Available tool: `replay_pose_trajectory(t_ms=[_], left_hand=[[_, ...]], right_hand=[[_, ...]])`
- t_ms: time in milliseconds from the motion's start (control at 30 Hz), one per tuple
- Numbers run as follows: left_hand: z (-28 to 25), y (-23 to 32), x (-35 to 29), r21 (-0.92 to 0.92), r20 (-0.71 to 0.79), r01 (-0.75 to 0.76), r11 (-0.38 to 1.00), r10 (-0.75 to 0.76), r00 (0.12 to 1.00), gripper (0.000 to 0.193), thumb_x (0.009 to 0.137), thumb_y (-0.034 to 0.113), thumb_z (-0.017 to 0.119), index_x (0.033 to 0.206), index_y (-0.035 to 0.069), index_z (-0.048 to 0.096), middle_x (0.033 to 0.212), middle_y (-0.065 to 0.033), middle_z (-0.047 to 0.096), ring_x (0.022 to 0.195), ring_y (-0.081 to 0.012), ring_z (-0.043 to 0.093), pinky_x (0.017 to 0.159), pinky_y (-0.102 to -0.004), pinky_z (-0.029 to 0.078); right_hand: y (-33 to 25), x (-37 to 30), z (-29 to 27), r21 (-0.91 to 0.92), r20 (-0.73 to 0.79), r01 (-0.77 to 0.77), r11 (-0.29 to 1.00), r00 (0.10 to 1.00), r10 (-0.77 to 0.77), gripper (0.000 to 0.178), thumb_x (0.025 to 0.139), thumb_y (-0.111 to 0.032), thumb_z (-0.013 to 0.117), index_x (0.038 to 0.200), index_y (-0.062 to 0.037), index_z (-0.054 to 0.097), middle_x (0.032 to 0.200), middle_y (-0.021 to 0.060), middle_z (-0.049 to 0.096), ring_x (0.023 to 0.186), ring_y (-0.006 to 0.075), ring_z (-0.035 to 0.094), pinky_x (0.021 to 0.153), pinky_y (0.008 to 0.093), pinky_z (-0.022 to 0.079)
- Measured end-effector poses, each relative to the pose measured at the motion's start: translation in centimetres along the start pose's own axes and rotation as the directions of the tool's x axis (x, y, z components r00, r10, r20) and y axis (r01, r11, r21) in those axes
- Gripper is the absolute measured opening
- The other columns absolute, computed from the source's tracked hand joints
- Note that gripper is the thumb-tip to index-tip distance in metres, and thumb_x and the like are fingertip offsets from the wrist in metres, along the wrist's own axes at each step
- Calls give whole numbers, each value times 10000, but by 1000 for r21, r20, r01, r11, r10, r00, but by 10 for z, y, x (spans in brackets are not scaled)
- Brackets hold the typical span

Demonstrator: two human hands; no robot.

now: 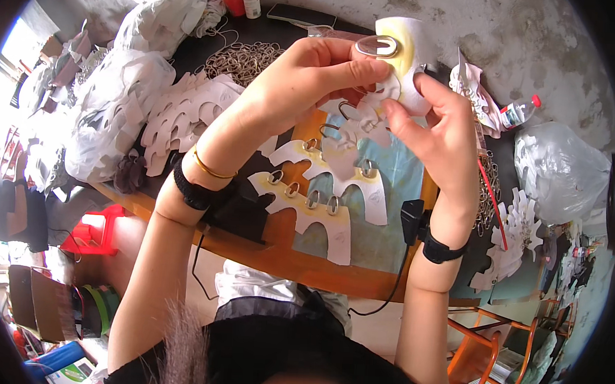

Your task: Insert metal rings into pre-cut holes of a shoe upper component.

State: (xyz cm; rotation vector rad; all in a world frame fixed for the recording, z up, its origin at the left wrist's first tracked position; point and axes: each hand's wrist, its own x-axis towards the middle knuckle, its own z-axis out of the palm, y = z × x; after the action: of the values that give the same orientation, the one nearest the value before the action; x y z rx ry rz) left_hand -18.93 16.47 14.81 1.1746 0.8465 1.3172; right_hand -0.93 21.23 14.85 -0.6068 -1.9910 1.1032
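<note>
Above the far part of the table, I hold a white cut-out piece (416,48) with a yellowish smear on it. My left hand (296,80) is closed, with thumb and index finger at an oval metal ring (378,47) against the piece. My right hand (444,123) pinches the piece's right side; part of it is hidden by my fingers. More rings show on the piece below my hands. On the table lie a white curved piece with several metal rings along its edge (325,228) and a similar piece (373,192) behind it.
A heap of metal rings (241,62) and stacked white cut-outs (186,113) lie left, beside stuffed plastic bags (121,92). At right are more rings (487,191), a red stick (493,205), a bottle with a red cap (520,113) and a clear bag (562,170).
</note>
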Motion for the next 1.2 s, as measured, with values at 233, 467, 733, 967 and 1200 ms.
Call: replay_pose_trajectory(t_ms=[233,467,733,967,1200], left_hand=[[-11,-10,4,-372,208,275,886,-210,955,224,897,244,549,954,39,615,842,-1,603,715,-63,564,575,-195,441],[0,-6,1,179,-4,-196,964,200,980,242,885,236,581,1001,24,575,902,26,582,794,-24,543,704,-168,444],[-6,-3,-2,212,42,-133,968,127,991,325,746,67,718,1029,19,566,917,13,581,851,-51,559,777,-189,451],[-17,0,2,152,84,-90,984,78,993,306,863,259,608,1055,27,554,920,11,583,811,-42,525,715,-174,421],[-8,3,-1,275,-35,-169,946,186,982,278,785,43,675,1023,9,534,905,-19,592,850,-64,567,781,-198,458]], right_hand=[[3,3,10,-344,-32,409,845,894,-446,182,724,-50,675,752,16,507,638,57,528,621,74,482,554,257,411],[6,3,11,223,-83,-5,975,996,24,211,810,-137,641,919,38,594,756,25,618,669,41,546,569,182,430],[7,6,5,283,-95,-98,954,987,130,268,865,-268,616,744,-33,569,654,-47,509,644,10,462,623,175,408],[16,8,12,231,-250,43,972,968,17,355,872,-262,611,634,-43,464,587,-78,409,552,1,331,496,175,281],[11,7,16,84,-311,85,993,949,-55,353,874,-255,609,640,-41,452,585,-84,397,549,-1,316,491,173,272]])
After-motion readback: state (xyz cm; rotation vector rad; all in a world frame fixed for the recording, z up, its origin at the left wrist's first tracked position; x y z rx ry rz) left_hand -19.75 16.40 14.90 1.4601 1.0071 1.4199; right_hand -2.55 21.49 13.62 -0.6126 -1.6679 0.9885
